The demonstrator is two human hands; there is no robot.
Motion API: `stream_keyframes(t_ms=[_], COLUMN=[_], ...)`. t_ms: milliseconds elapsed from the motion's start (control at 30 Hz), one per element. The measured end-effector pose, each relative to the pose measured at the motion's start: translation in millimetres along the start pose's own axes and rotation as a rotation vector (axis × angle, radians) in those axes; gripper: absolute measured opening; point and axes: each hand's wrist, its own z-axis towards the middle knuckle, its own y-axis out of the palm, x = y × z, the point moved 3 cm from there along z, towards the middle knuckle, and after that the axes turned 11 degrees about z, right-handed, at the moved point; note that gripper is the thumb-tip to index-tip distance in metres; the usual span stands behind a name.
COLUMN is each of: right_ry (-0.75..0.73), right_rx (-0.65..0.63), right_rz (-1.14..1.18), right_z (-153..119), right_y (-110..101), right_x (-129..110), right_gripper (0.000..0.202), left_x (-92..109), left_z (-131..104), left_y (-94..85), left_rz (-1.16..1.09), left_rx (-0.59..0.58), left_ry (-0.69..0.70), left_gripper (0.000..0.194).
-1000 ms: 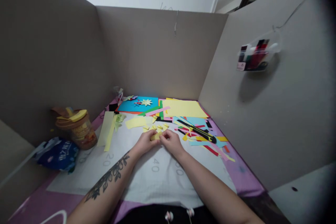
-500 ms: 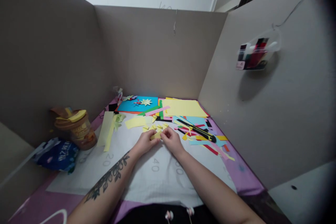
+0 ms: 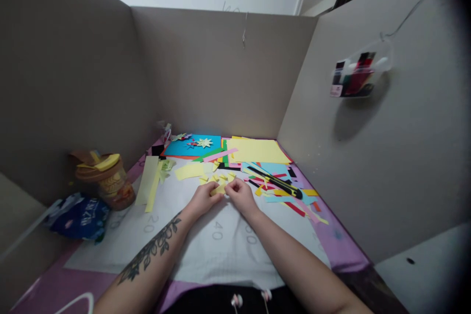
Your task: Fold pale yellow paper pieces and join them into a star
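Between both hands is a small yellow paper piece [image 3: 219,190]. My left hand [image 3: 203,198] pinches its left side with thumb and fingers. At its right end, my right hand [image 3: 241,196] has its thumb and forefinger closed on the paper. Several small folded yellow pieces [image 3: 215,177] lie just beyond the fingertips. A wider yellow paper strip [image 3: 189,171] rests behind my left hand. To the right of my right hand, a black and yellow utility knife [image 3: 281,185] lies on scattered coloured strips [image 3: 294,206].
Yellow sheets [image 3: 261,150] and a blue sheet [image 3: 176,146] with paper stars [image 3: 204,143] lie at the back. At the left stand a brown cup [image 3: 114,184] and a blue packet [image 3: 79,218]. Grey panels [image 3: 224,73] enclose the table; a plastic container [image 3: 358,76] hangs right.
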Motion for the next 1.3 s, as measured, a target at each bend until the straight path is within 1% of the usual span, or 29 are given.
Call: stream_keyframes(t_ms=[333,433,533,600,633,667,733,800,867,933,1000,1133,1300], right_ry=[-0.034,-0.043,-0.109,-0.180,-0.203,-0.205,-0.138,-0.045,0.014,0.015,-0.012,-0.114,-0.235], right_rx=[-0.006,-0.026,-0.109,-0.179,-0.194,-0.192,-0.150,-0.112,-0.107,-0.117,-0.117,-0.117,-0.079], right_rz=[0.005,0.010,-0.098,-0.230,-0.278,-0.300,-0.261,-0.178,-0.124,-0.124,-0.158,-0.266,-0.265], right_z=[0.7,-0.7,-2.6,-3.4,-3.3,-2.8,-0.8,0.7,0.9,0.0,-1.6,-4.8,-6.9], right_y=[1.1,1.6,3.1,4.3,4.4,4.0,2.3,1.8,3.2,5.2,6.4,6.7,4.2], right_x=[1.9,2.9,0.6,-1.9,-2.8,-3.2,-1.6,1.7,4.8,6.1,5.7,-0.7,-11.9], right_gripper=[0.013,0.009,0.014,0.007,0.003,0.006,0.012,0.013,0.013,0.012,0.012,0.011,0.012], left_x=[-1.9,-2.5,-3.5,-4.2,-4.7,-5.5,-7.7,-10.5,-12.7,-13.6,-13.3,-11.0,-8.5], left_z=[1.0,0.3,-0.9,-1.3,-1.1,-0.6,1.4,4.2,6.8,8.4,8.7,7.1,5.7], left_y=[1.8,1.6,0.9,0.2,-0.2,-0.7,-1.8,-2.3,-2.4,-2.8,-4.0,-6.6,-6.2], left_rz=[-0.030,-0.019,0.024,0.058,0.063,0.054,-0.029,-0.195,-0.381,-0.515,-0.563,-0.479,-0.355], left_rx=[-0.006,0.001,0.014,0.026,0.038,0.053,0.097,0.137,0.165,0.177,0.184,0.193,0.206], left_ry=[-0.002,0.002,0.043,0.075,0.084,0.082,0.042,-0.032,-0.106,-0.155,-0.178,-0.154,-0.093], left_gripper=[0.014,0.013,0.014,0.014,0.013,0.012,0.014,0.019,0.024,0.027,0.027,0.021,0.017])
